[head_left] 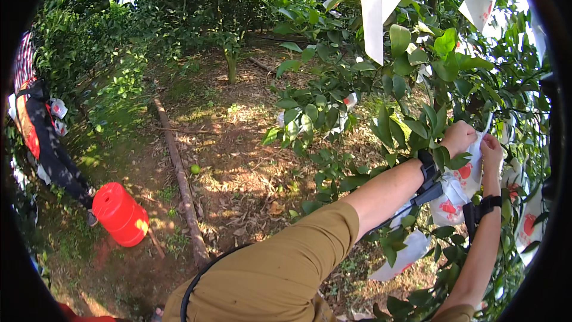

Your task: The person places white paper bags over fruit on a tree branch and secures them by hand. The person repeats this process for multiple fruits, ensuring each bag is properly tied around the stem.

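At the right, among the leaves of a citrus tree, my left hand (458,137) and my right hand (491,150) meet at the neck of a white paper fruit bag (469,172) with red printing. Fingers of both hands pinch its gathered top from either side. A thin pale strip (489,121) sticks up between them. The bag hangs down below the hands; whatever is inside is hidden. Just beneath, a second white bag (448,208) hangs near my left wrist, and a third bag (402,257) hangs lower among the leaves.
More bagged fruit (529,228) hangs at the right edge, and a large white paper bag (380,4) hangs overhead. A red plastic drum-shaped stool (120,214) stands at left near another person (49,143). A fallen branch (178,174) and a green fruit (195,169) lie on leaf-littered ground.
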Available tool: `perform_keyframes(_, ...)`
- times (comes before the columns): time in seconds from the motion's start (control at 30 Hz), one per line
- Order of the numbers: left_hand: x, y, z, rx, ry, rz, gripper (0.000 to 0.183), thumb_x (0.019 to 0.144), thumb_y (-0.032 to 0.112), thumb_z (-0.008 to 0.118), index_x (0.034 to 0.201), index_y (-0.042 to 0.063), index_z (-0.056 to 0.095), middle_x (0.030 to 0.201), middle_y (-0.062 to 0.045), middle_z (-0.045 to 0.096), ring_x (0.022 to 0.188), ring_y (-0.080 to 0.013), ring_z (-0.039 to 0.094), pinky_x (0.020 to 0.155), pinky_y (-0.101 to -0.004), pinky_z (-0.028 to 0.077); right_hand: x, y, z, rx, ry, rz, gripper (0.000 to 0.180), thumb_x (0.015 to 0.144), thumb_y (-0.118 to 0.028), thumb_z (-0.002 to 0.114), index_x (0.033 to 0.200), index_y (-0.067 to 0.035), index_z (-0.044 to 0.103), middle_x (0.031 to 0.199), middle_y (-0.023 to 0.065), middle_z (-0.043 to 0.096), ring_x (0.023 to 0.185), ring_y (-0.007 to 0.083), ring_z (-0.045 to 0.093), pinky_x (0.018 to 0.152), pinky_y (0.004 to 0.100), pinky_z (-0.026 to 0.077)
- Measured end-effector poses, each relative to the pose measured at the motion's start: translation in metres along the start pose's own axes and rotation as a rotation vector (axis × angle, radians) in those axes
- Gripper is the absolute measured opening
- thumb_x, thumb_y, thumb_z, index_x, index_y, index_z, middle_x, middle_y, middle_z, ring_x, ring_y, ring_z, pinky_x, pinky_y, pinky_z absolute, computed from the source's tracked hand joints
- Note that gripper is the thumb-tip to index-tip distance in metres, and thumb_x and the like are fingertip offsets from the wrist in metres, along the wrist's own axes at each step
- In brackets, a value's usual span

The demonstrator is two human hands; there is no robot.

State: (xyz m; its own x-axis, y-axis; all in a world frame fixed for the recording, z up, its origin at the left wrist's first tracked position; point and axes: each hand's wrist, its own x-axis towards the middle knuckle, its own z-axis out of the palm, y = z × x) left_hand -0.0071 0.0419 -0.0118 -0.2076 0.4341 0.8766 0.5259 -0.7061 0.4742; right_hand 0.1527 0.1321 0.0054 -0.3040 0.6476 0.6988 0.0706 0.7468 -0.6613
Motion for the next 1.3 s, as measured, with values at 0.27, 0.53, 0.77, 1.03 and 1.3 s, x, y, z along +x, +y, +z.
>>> perform_keyframes(0.27, 0.005, -0.003, 0.003, 0.044, -0.003, 0.038, 0.025, 0.072, 0.026, 0.06, 0.066, 0.002, 0.063, 0.063, -0.021, 0.056, 0.059, -0.0379, 0.056, 0.054, -0.0443, 0.043, -0.009, -0.007, 0.0, 0.106, -0.019, 0.053, 0.026, 0.087, -0.011, 0.056, 0.111, 0.0, 0.059, 0.092, 0.0009, 0.063, 0.077, 0.008, 0.056, 0.07, 0.0227, 0.044)
perform_keyframes(0.53, 0.006, -0.005, 0.003, 0.012, -0.044, 0.054, 0.027, 0.072, 0.025, 0.058, 0.066, -0.001, 0.061, 0.058, -0.021, 0.053, 0.049, -0.0338, 0.052, 0.049, -0.0419, 0.04, -0.013, -0.009, -0.003, 0.245, -0.056, 0.209, 0.029, 0.086, -0.01, 0.057, 0.114, -0.001, 0.058, 0.098, 0.0023, 0.064, 0.082, 0.01, 0.058, 0.075, 0.0231, 0.045)
perform_keyframes(0.77, 0.005, -0.006, 0.006, 0.111, -0.01, 0.066, 0.023, 0.075, 0.023, 0.06, 0.069, 0.001, 0.063, 0.065, -0.021, 0.055, 0.061, -0.0368, 0.055, 0.057, -0.0448, 0.043, -0.009, -0.002, 0.006, 0.106, 0.148, 0.006, 0.017, 0.085, -0.007, 0.06, 0.101, -0.002, 0.059, 0.078, -0.001, 0.059, 0.069, 0.0068, 0.053, 0.063, 0.02, 0.042)
perform_keyframes(1.03, 0.0, 0.01, 0.0, -0.016, 0.028, -0.054, 0.021, 0.068, 0.019, 0.062, 0.064, -0.001, 0.06, 0.06, -0.022, 0.053, 0.053, -0.036, 0.053, 0.053, -0.0436, 0.041, -0.023, -0.018, 0.014, 0.022, 0.188, 0.044, 0.024, 0.089, -0.02, 0.06, 0.099, 0.001, 0.064, 0.08, -0.0019, 0.06, 0.065, 0.004, 0.048, 0.057, 0.0196, 0.037)
perform_keyframes(1.3, -0.001, 0.015, -0.004, -0.026, -0.03, -0.182, 0.018, 0.068, 0.018, 0.066, 0.066, 0.0, 0.063, 0.058, -0.019, 0.053, 0.051, -0.0309, 0.052, 0.052, -0.0404, 0.04, -0.03, -0.039, 0.017, 0.066, 0.076, 0.103, 0.023, 0.088, -0.022, 0.061, 0.095, 0.0, 0.066, 0.074, -0.003, 0.06, 0.063, 0.0036, 0.049, 0.057, 0.0197, 0.038)
